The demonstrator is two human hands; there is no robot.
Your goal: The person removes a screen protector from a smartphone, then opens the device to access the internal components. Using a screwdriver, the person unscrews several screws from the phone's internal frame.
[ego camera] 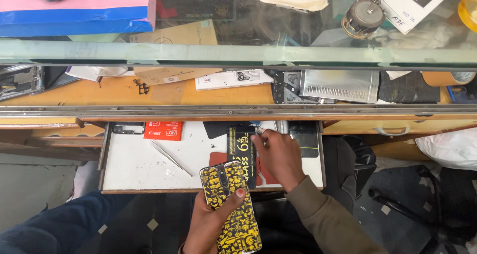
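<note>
Glossy yellow-black phone (231, 209) in left hand (206, 224).

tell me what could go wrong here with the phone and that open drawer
1. The left hand holds the phone in the yellow patterned case alone, out past the front edge of the drawer; a slip would likely drop it to the floor.
2. The right hand reaches over the black packet; its sleeve might drag small items off the tray.
3. The tweezers lie loose with their tips exposed and could prick a finger.
</note>
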